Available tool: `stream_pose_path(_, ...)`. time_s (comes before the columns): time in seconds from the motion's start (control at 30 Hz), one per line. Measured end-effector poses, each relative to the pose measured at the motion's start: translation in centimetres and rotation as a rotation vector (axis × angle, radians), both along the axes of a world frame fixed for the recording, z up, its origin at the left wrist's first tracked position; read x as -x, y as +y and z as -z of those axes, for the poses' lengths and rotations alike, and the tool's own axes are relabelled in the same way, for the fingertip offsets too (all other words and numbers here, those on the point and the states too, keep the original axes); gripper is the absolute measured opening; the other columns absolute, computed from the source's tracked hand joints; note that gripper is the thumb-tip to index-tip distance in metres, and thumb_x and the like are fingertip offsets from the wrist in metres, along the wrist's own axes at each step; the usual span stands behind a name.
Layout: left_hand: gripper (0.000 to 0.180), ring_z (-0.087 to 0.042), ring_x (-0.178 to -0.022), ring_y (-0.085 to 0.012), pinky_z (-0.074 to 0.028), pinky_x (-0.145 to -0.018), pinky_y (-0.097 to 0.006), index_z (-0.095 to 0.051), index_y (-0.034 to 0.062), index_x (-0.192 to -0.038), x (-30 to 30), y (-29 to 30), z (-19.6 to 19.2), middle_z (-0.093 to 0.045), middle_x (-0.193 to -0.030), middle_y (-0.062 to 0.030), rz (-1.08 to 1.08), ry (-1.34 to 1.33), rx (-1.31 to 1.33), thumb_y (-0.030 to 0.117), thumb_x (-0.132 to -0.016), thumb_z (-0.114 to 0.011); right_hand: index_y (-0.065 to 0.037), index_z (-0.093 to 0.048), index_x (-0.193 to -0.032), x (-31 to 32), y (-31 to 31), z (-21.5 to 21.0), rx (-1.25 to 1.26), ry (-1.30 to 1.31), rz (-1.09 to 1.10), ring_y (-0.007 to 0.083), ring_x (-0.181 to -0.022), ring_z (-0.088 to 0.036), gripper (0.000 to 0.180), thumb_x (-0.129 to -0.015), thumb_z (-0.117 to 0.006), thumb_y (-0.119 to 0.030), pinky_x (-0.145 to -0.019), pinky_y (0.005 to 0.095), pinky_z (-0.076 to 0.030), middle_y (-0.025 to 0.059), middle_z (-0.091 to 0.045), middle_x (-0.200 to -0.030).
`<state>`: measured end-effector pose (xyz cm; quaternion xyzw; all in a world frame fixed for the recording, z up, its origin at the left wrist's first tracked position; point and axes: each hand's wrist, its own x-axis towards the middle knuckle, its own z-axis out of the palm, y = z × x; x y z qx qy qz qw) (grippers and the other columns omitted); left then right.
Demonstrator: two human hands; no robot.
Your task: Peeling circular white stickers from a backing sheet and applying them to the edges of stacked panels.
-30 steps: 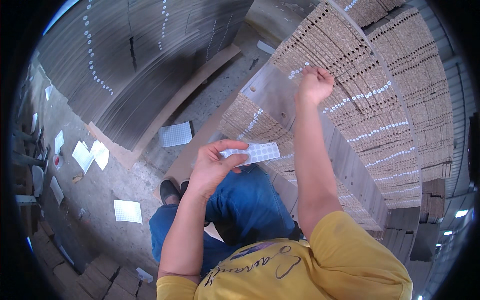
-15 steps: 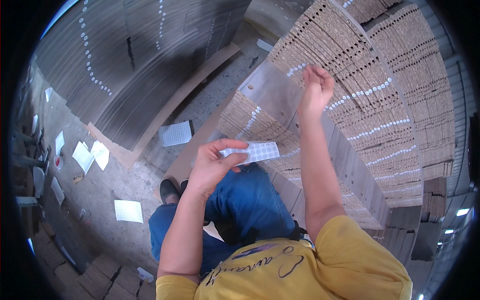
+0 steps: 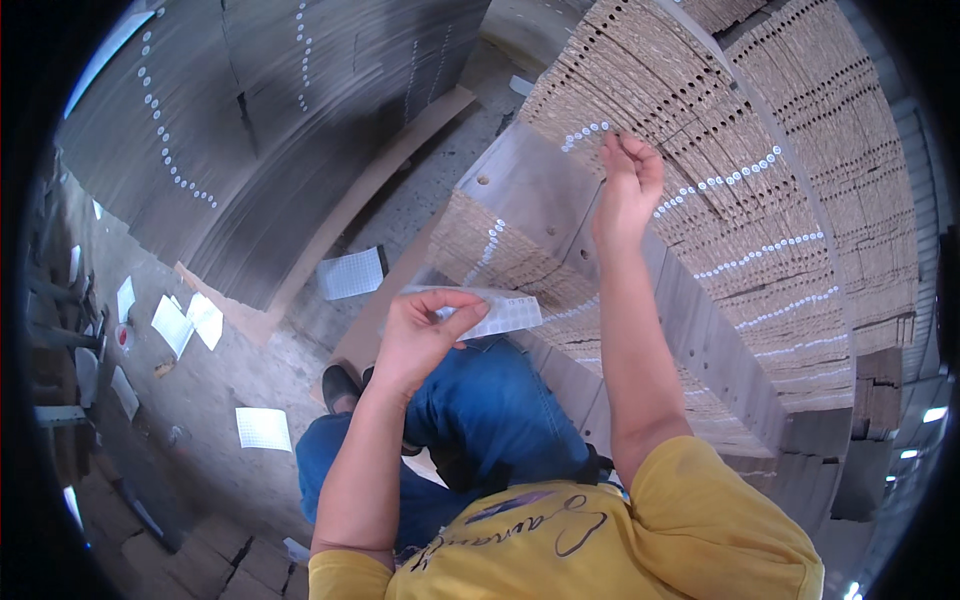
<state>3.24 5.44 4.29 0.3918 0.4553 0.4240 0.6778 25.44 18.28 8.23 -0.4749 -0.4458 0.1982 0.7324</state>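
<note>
My left hand [image 3: 425, 330] holds a white sheet of small round stickers [image 3: 500, 312] in front of my chest, thumb and fingers pinched on its near end. My right hand [image 3: 628, 180] is raised to the stack of brown cardboard sheets [image 3: 760, 150], fingertips pinched together against the stack's edge, right beside a curved row of small white dots [image 3: 585, 133]. Whether a sticker sits between those fingertips is too small to tell. More dotted rows [image 3: 760, 250] run across the stack's edges.
A second tall grey stack of sheets [image 3: 270, 130] stands to the left on a wooden pallet [image 3: 400, 170]. Several used white sheets [image 3: 350, 272] lie scattered on the concrete floor [image 3: 200, 390]. My blue trouser legs and a black shoe [image 3: 340, 385] are below.
My right hand has shifted a little along the stack's edge, staying pressed to it. My left hand and the sticker sheet have stayed nearly still.
</note>
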Motion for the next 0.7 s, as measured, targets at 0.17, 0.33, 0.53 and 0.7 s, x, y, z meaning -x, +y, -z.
stream_pose_path(0.17,0.012,-0.061,-0.066,-0.0109,-0.045,-0.053,-0.022,-0.069,0.0016,-0.088,-0.2,0.3,0.3,-0.067,-0.079,-0.0061,-0.014,0.001,0.009,0.007,-0.077,-0.069,0.002,-0.052,-0.103,0.9,-2.1,-0.7,0.091,0.134,-0.118,0.0138,-0.073,-0.054,0.017,-0.089,-0.049,-0.006,-0.063,0.0247,-0.045,0.0091,-0.058,-0.086)
stream_pose_path(0.33,0.015,-0.063,-0.067,-0.0137,-0.045,-0.053,-0.022,-0.067,0.0002,-0.09,-0.6,0.7,0.2,-0.067,-0.082,-0.0086,-0.07,-0.055,-0.029,0.001,-0.075,-0.069,0.005,-0.046,-0.118,-0.2,-1.2,-2.3,0.338,0.007,-0.258,0.0121,-0.057,-0.051,0.031,-0.092,-0.042,-0.01,-0.049,0.0234,-0.039,0.0079,-0.058,-0.078)
stream_pose_path(0.53,0.018,-0.064,-0.069,-0.016,-0.045,-0.053,-0.023,-0.067,-0.0011,-0.09,-0.4,0.9,0.4,-0.066,-0.083,-0.0108,-0.155,-0.105,-0.041,-0.003,-0.073,-0.069,0.002,-0.038,-0.127,-0.7,-2.0,-1.0,0.383,0.161,-0.227,0.0104,-0.052,-0.047,0.037,-0.092,-0.04,-0.009,-0.042,0.0229,-0.035,0.0098,-0.057,-0.077)
stream_pose_path(0.7,0.025,-0.064,-0.069,-0.0159,-0.044,-0.054,-0.023,-0.065,-0.0022,-0.096,-1.2,1.2,-0.7,-0.066,-0.086,-0.0112,-0.335,-0.037,-0.158,-0.004,-0.071,-0.07,0.0,-0.039,-0.127,-1.9,-0.5,-1.4,0.394,0.041,-0.342,0.01,-0.052,-0.046,0.037,-0.09,-0.039,-0.007,-0.042,0.0217,-0.034,0.01,-0.057,-0.076)
